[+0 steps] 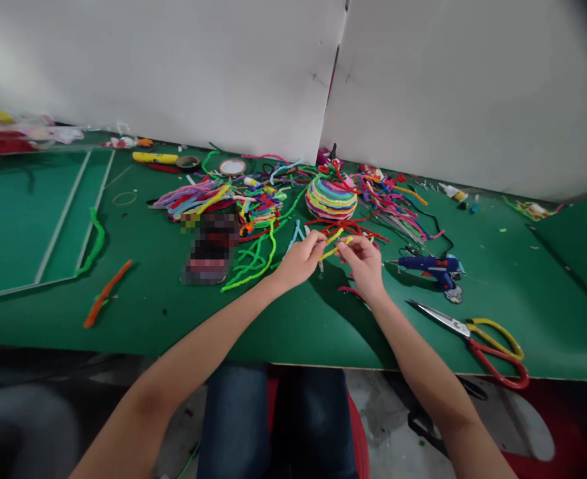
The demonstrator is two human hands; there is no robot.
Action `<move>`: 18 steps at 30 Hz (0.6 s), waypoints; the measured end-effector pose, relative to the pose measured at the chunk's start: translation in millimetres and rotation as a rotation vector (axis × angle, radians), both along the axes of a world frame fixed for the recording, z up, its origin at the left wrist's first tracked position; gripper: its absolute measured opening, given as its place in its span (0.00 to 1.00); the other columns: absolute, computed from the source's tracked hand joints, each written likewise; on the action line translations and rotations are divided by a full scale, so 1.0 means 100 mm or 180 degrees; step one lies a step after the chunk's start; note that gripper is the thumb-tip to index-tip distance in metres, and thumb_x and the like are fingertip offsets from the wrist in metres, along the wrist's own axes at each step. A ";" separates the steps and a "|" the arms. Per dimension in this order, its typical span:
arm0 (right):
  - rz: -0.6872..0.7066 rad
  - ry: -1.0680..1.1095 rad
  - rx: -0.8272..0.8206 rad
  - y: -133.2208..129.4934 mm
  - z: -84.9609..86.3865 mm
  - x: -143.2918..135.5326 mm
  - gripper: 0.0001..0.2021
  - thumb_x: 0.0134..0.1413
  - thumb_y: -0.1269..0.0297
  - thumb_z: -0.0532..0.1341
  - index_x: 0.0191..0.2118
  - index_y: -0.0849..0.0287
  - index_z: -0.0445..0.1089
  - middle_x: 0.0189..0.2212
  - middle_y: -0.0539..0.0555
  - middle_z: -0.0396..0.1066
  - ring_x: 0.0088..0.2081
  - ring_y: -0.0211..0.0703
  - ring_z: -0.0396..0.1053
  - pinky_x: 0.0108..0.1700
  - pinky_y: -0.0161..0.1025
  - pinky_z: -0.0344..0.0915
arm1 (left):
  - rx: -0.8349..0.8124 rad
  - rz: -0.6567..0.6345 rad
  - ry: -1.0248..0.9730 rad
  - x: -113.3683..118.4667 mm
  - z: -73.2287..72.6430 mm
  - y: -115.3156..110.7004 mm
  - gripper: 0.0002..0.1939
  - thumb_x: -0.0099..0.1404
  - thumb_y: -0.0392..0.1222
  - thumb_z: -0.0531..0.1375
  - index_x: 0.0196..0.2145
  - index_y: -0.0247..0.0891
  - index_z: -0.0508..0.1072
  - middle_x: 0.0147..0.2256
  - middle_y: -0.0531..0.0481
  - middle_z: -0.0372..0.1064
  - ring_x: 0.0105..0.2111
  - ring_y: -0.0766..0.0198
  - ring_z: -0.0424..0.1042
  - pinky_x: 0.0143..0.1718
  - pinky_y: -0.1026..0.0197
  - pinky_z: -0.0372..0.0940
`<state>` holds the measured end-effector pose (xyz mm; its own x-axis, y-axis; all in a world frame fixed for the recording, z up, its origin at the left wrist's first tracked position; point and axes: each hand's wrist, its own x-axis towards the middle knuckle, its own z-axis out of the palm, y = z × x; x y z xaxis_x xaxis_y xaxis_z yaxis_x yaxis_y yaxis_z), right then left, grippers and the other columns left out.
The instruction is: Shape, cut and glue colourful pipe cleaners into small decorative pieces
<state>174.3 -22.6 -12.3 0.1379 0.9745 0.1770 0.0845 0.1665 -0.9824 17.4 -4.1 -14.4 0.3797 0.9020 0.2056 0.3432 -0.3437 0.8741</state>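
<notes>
My left hand [301, 258] is closed on a yellow pipe cleaner [330, 253], which is bent so that two strands stick out to the right. My right hand [362, 261] pinches the end of the lower strand with thumb and forefinger. Both hands are raised over the green table [293, 326], a short gap apart. Just beyond them sits a round ball wrapped in rainbow stripes [331, 197], with red pipe cleaners around its base.
Colourful pipe cleaners [198, 196] lie in heaps either side of the ball. A phone [208, 249] is at the left. To the right are a blue glue gun [430, 265] and scissors [496, 339]. A white wall [198, 73] stands behind.
</notes>
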 end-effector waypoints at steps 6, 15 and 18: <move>-0.0059 0.0175 -0.0152 -0.02 -0.06 -0.08 0.14 0.40 0.55 0.68 0.32 0.56 0.67 0.24 0.47 0.72 0.25 0.37 0.70 0.28 0.36 0.67 | -0.0309 -0.0247 -0.0386 0.05 0.01 -0.06 0.10 0.68 0.47 0.49 0.39 0.39 0.64 0.26 0.55 0.66 0.22 0.70 0.66 0.27 0.66 0.61; 0.0094 -0.0228 -0.0113 0.05 -0.10 0.01 0.11 0.43 0.55 0.66 0.29 0.56 0.73 0.21 0.46 0.69 0.21 0.33 0.63 0.23 0.34 0.61 | -0.0076 -0.0662 0.0445 -0.04 0.07 -0.02 0.09 0.69 0.45 0.48 0.37 0.38 0.63 0.26 0.53 0.67 0.27 0.67 0.68 0.30 0.64 0.60; -0.0121 0.0118 -0.0079 0.07 -0.11 0.02 0.11 0.42 0.55 0.67 0.28 0.57 0.72 0.17 0.44 0.65 0.19 0.31 0.60 0.21 0.31 0.57 | 0.0126 -0.0569 0.1231 -0.04 0.12 -0.05 0.16 0.70 0.48 0.44 0.34 0.37 0.64 0.26 0.50 0.68 0.28 0.62 0.70 0.29 0.62 0.58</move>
